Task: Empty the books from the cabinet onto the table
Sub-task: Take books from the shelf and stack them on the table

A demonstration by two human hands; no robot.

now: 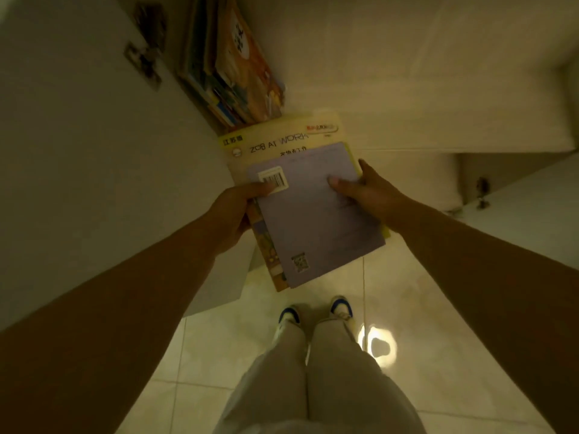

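A small stack of thin books is held flat in front of me, just outside the cabinet. A pale lilac book lies on top of a yellow one printed "ZOB AT WORK". My left hand grips the stack's left edge, thumb on the barcode sticker. My right hand grips the right edge, thumb on the lilac cover. Several more colourful books stand leaning inside the cabinet, against its left wall.
The cabinet's white door stands open on my left, with hinges on its inner face. Another open door is at the right. Below are pale floor tiles, my legs and shoes, and a bright light reflection.
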